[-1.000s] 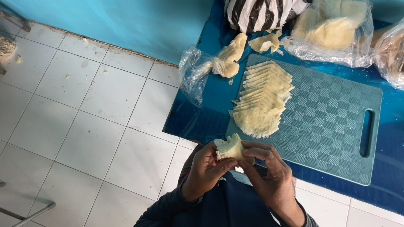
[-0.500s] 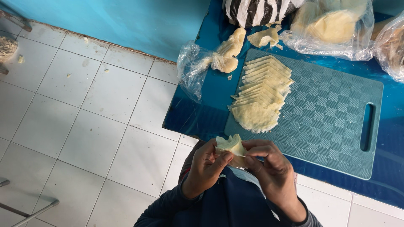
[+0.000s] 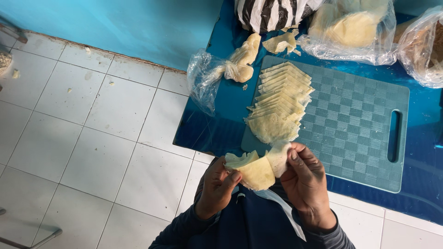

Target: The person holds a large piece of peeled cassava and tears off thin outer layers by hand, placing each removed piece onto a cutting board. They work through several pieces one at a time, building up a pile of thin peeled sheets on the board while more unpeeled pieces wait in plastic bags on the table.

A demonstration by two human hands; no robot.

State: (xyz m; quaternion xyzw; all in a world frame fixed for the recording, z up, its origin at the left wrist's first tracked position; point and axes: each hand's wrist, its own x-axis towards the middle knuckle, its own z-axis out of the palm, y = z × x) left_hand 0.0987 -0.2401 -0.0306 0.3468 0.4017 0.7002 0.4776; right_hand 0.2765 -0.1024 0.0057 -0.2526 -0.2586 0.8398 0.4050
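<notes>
Both of my hands hold one thin pale-yellow dough sheet (image 3: 258, 169) just in front of my chest, below the near edge of the blue table. My left hand (image 3: 216, 186) pinches its left side, and my right hand (image 3: 305, 182) grips its right side, where a flap is peeling upward. Just beyond, a fanned row of similar dough sheets (image 3: 279, 103) lies on the left part of a teal checkered cutting board (image 3: 360, 124).
The blue table (image 3: 217, 124) carries a crumpled clear bag with dough scraps (image 3: 230, 69), a striped black-and-white bag (image 3: 270, 14), a clear bag of dough (image 3: 353, 27) and another bag (image 3: 424, 44) at the far right. White floor tiles (image 3: 87, 133) meet a blue wall (image 3: 134, 27).
The dough sheet in my hands has opened out: it was a small folded piece, and now a flap is pulled apart and spread wider between both hands.
</notes>
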